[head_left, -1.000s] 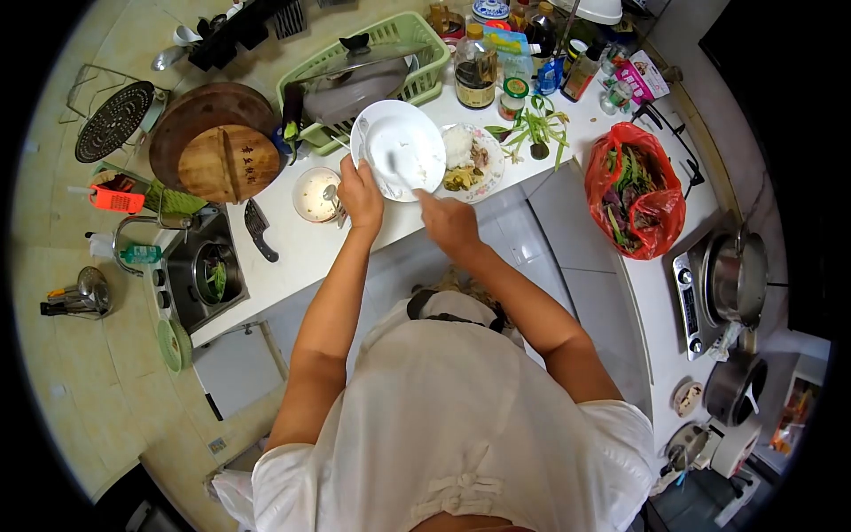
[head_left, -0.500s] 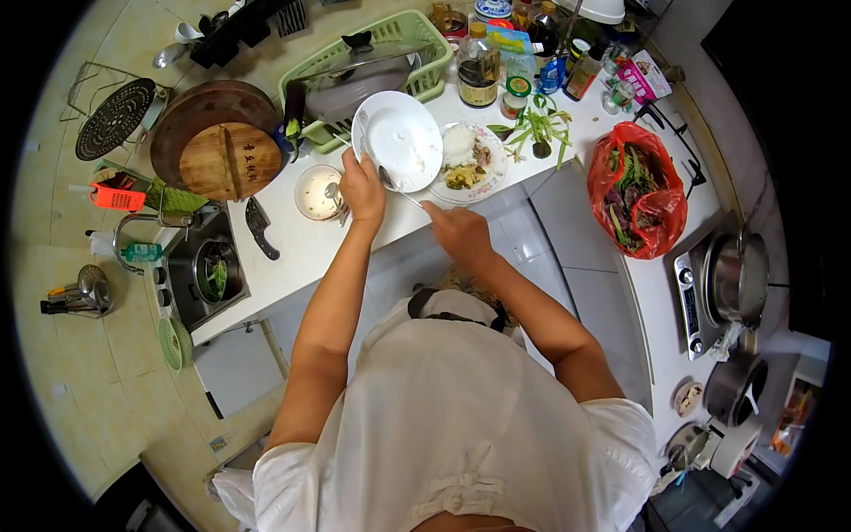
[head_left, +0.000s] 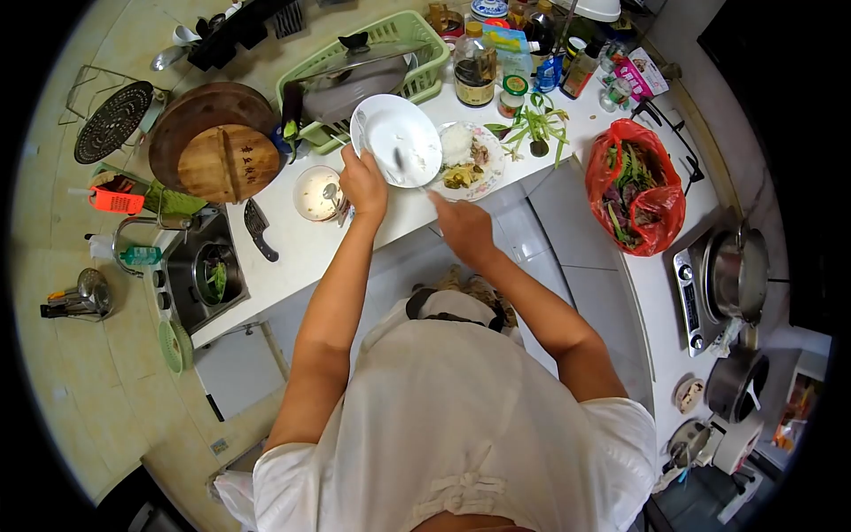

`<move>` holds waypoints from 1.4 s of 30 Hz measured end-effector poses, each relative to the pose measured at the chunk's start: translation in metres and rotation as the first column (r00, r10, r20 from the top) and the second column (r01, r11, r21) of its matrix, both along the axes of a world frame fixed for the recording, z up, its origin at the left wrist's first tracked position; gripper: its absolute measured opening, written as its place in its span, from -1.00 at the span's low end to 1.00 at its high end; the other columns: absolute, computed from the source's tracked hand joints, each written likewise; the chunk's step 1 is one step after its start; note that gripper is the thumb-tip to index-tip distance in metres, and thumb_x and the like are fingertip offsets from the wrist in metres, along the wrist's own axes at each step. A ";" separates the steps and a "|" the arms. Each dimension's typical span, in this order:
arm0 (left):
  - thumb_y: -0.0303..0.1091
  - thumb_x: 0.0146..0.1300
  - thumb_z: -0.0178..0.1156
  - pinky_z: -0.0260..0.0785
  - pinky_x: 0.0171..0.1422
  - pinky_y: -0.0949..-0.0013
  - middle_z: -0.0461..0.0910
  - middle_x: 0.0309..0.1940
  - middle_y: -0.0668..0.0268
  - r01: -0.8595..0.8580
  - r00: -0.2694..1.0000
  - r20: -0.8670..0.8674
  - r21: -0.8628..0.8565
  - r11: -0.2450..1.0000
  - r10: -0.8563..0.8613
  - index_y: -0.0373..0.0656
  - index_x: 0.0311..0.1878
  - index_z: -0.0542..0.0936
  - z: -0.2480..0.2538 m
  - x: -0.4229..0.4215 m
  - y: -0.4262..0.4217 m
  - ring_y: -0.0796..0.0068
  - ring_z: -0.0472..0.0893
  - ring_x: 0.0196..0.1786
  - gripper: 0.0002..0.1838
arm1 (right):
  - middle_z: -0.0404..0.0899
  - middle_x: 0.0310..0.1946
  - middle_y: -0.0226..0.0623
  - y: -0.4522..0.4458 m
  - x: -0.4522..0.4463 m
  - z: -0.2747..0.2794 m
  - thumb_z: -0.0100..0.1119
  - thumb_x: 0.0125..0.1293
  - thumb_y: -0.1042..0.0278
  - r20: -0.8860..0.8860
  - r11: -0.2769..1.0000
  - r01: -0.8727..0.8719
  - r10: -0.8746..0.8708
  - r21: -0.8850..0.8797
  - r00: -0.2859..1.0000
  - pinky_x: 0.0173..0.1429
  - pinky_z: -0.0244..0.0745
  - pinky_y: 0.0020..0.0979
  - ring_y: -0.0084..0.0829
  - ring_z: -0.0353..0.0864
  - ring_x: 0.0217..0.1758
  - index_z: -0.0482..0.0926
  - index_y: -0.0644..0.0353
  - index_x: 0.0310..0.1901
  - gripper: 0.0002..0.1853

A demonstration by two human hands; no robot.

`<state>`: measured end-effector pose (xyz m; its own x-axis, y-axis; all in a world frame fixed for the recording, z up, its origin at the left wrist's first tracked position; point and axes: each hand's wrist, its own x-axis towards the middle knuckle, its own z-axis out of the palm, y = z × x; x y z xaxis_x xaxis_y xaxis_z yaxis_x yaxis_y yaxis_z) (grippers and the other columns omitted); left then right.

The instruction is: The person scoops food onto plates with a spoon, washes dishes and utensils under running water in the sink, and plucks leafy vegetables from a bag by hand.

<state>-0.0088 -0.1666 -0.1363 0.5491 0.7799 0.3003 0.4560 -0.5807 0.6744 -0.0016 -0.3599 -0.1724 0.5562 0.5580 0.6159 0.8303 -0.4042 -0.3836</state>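
Head view: from where I stand, the person's left hand (head_left: pixel 364 184) has its fingers closed on the near left edge of a white plate (head_left: pixel 396 129), tilted up above the counter (head_left: pixel 297 253). The right hand (head_left: pixel 464 229) is curled shut around the handle end of a spoon (head_left: pixel 398 160), whose blurred bowl is over the inside of the plate. Half a second ago that bowl showed sharply at the plate's lower left, close to the left hand; now it is farther in. The right hand has risen a little since, and the left has edged up too, with the plate's lower rim slightly higher. Small white bits remain on the plate's surface.

Just right of it, the floral plate (head_left: pixel 495 168) sits where it was, with rice (head_left: pixel 456 142) and yellowish-green food (head_left: pixel 462 176) on it; the white plate covers part of its left side, though I can't tell whether the two touch. The white bowl (head_left: pixel 308 197) beside the left hand hasn't shifted, nor has the cleaver (head_left: pixel 256 229) lying farther left.
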 end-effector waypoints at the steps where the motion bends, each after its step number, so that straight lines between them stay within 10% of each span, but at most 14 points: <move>1: -0.27 0.33 -0.03 0.34 -0.19 -0.06 0.59 -0.41 -0.15 -0.006 1.000 0.019 0.026 1.000 0.006 -0.30 -0.04 0.44 -0.004 0.002 0.001 -0.20 0.57 -0.32 -0.71 | 0.37 -0.68 -0.42 0.001 -0.006 0.003 0.14 0.07 0.50 -0.008 0.999 -0.041 0.041 0.035 0.999 -0.51 0.39 -0.36 -0.41 0.44 -0.58 0.55 0.12 0.07 -0.55; 42: -0.27 0.28 -0.01 0.39 -0.29 -0.08 0.60 -0.50 -0.10 0.052 0.994 -0.099 0.139 0.989 -0.038 -0.29 -0.02 0.43 -0.008 0.001 0.001 -0.16 0.60 -0.43 -0.69 | 0.37 -0.63 -0.42 -0.029 0.046 -0.058 0.10 0.04 0.51 0.144 0.981 -0.054 0.081 -0.185 0.986 -0.38 0.44 -0.34 -0.39 0.46 -0.52 0.50 0.11 0.13 -0.48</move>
<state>-0.0078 -0.1657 -0.1438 0.6140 0.7074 0.3502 0.4855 -0.6882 0.5391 0.0442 -0.3886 -0.2299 0.4227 0.7004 0.5751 0.9004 -0.3966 -0.1787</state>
